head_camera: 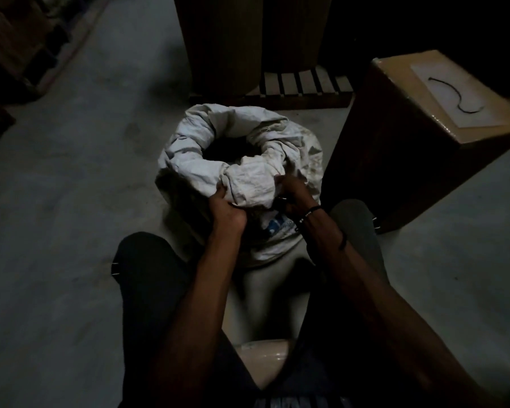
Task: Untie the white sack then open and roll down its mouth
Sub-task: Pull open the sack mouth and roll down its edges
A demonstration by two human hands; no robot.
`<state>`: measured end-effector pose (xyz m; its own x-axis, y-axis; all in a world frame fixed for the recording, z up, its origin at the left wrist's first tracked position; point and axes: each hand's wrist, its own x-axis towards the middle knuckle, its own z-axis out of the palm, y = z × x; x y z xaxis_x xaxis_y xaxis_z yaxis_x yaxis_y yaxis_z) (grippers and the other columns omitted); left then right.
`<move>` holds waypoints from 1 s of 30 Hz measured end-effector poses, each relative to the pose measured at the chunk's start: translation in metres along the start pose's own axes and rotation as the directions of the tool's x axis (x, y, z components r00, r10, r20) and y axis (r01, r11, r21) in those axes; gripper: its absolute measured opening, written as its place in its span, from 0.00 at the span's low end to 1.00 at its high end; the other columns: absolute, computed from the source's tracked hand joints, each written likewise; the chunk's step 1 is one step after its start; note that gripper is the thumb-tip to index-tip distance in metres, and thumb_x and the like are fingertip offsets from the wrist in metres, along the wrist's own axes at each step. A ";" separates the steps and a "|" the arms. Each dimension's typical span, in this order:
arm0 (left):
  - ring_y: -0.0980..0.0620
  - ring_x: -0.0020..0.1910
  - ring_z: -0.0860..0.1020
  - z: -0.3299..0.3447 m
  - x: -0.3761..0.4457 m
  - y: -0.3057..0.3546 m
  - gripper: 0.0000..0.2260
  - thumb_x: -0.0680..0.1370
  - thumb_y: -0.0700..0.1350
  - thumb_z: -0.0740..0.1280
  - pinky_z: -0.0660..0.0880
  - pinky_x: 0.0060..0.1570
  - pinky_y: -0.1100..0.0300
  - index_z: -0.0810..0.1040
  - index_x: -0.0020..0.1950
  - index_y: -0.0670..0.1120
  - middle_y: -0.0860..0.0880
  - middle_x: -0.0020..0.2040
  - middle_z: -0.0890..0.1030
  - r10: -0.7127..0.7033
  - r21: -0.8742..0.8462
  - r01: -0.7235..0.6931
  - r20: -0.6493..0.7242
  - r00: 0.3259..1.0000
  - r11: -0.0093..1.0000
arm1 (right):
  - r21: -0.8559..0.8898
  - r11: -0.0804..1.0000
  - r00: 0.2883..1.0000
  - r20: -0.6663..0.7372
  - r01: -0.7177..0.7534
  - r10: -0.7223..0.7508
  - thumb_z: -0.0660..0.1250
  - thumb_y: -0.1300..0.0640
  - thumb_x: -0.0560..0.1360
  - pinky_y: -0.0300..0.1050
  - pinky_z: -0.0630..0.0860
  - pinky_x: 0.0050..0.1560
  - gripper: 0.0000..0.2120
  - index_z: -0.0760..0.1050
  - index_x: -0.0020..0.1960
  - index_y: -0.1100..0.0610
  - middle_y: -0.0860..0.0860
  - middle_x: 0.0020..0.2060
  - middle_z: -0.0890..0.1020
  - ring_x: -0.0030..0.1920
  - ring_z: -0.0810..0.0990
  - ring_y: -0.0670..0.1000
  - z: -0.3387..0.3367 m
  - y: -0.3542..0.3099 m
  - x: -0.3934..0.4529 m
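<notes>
Sack (pixel 242 148), white woven, soft and crumpling, stands full on floor (pixel 71 201) between knees; left hand (pixel 227 206) and right hand (pixel 292 192) both grip its near rolled rim, likely the best hold.

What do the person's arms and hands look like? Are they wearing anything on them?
Both arms are bare, with no sleeves showing and no gloves on either the left hand or the right hand. The right wrist has a dark beaded bracelet with a few pale beads, and a thin dark band sits a little further up that forearm. The left wrist looks plain.
</notes>
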<state>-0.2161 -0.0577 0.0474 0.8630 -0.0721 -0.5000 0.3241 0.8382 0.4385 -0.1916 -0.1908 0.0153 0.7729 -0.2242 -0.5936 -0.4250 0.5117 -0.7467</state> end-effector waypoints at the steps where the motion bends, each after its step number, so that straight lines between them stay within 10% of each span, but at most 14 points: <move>1: 0.38 0.77 0.64 -0.002 -0.005 -0.003 0.22 0.86 0.48 0.51 0.64 0.71 0.42 0.65 0.78 0.41 0.38 0.77 0.68 -0.007 0.019 0.007 0.009 1.000 1.000 | 0.015 0.999 0.999 -0.021 0.031 -0.030 0.70 0.57 0.74 0.54 0.84 0.54 0.15 0.80 0.59 0.61 0.57 0.52 0.83 0.50 0.83 0.56 0.002 -0.003 0.006; 7: 0.41 0.59 0.78 -0.029 -0.006 -0.015 0.16 0.83 0.37 0.56 0.72 0.66 0.45 0.75 0.68 0.40 0.39 0.62 0.79 -0.111 0.200 0.139 -0.144 0.983 0.970 | 0.132 0.986 0.995 -0.008 0.103 -0.103 0.57 0.62 0.86 0.44 0.83 0.46 0.12 0.79 0.56 0.61 0.55 0.42 0.85 0.45 0.87 0.50 0.017 -0.022 -0.022; 10: 0.49 0.41 0.80 -0.041 -0.001 -0.004 0.08 0.83 0.39 0.60 0.79 0.38 0.57 0.78 0.53 0.44 0.46 0.43 0.82 -0.156 0.398 0.240 -0.232 0.960 0.886 | 0.238 0.969 0.997 -0.037 0.068 -0.061 0.49 0.66 0.81 0.54 0.69 0.76 0.25 0.70 0.74 0.67 0.65 0.71 0.75 0.69 0.77 0.63 0.014 -0.012 -0.028; 12: 0.53 0.31 0.81 -0.042 -0.002 0.006 0.08 0.83 0.40 0.61 0.75 0.28 0.65 0.76 0.44 0.46 0.49 0.33 0.82 -0.145 0.466 0.297 -0.334 0.931 0.834 | 0.358 0.932 0.998 -0.046 0.064 -0.051 0.55 0.62 0.73 0.56 0.67 0.76 0.27 0.74 0.71 0.63 0.62 0.69 0.77 0.63 0.78 0.63 0.012 -0.003 -0.026; 16: 0.50 0.55 0.75 -0.035 -0.022 0.020 0.18 0.80 0.48 0.63 0.72 0.48 0.57 0.74 0.70 0.46 0.46 0.63 0.78 -0.111 0.471 0.281 -0.356 0.928 0.836 | 0.490 0.866 0.994 -0.005 0.099 -0.110 0.66 0.52 0.63 0.52 0.72 0.70 0.21 0.80 0.55 0.56 0.57 0.60 0.82 0.60 0.80 0.59 0.012 0.008 -0.029; 19: 0.43 0.64 0.77 -0.020 -0.019 0.030 0.25 0.84 0.57 0.53 0.69 0.65 0.48 0.69 0.75 0.44 0.42 0.73 0.72 -0.179 0.356 0.253 -0.226 0.957 0.900 | 0.470 0.870 0.985 0.000 0.150 -0.170 0.65 0.50 0.77 0.51 0.76 0.66 0.13 0.81 0.56 0.57 0.54 0.49 0.87 0.51 0.86 0.53 0.015 0.017 -0.031; 23: 0.40 0.61 0.76 -0.009 0.007 0.036 0.41 0.79 0.68 0.41 0.65 0.65 0.46 0.73 0.73 0.41 0.36 0.70 0.72 -0.257 0.224 0.266 -0.068 0.964 0.938 | 0.375 0.920 0.982 0.105 0.109 -0.159 0.70 0.42 0.77 0.59 0.66 0.79 0.32 0.73 0.76 0.56 0.55 0.72 0.77 0.72 0.75 0.57 0.014 0.033 -0.024; 27: 0.39 0.78 0.64 -0.001 0.032 0.013 0.40 0.79 0.72 0.45 0.56 0.79 0.42 0.64 0.79 0.44 0.39 0.79 0.65 -0.120 0.034 0.127 -0.154 0.981 0.991 | 0.176 0.969 0.985 -0.042 0.174 -0.170 0.62 0.44 0.83 0.51 0.74 0.71 0.20 0.78 0.67 0.56 0.56 0.65 0.82 0.65 0.81 0.55 0.004 0.030 -0.012; 30: 0.38 0.76 0.67 -0.004 0.039 -0.001 0.38 0.80 0.70 0.47 0.61 0.77 0.42 0.66 0.78 0.46 0.42 0.77 0.68 0.002 -0.024 -0.006 -0.164 0.987 1.000 | -0.173 0.977 0.963 -0.218 0.121 -0.158 0.69 0.35 0.73 0.50 0.78 0.60 0.36 0.76 0.68 0.62 0.60 0.65 0.81 0.61 0.81 0.58 -0.016 0.035 0.007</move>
<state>-0.1842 -0.0588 0.0246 0.7886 0.0190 -0.6146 0.3093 0.8516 0.4232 -0.2083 -0.1874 -0.0199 0.7087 -0.4779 -0.5190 -0.4033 0.3291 -0.8538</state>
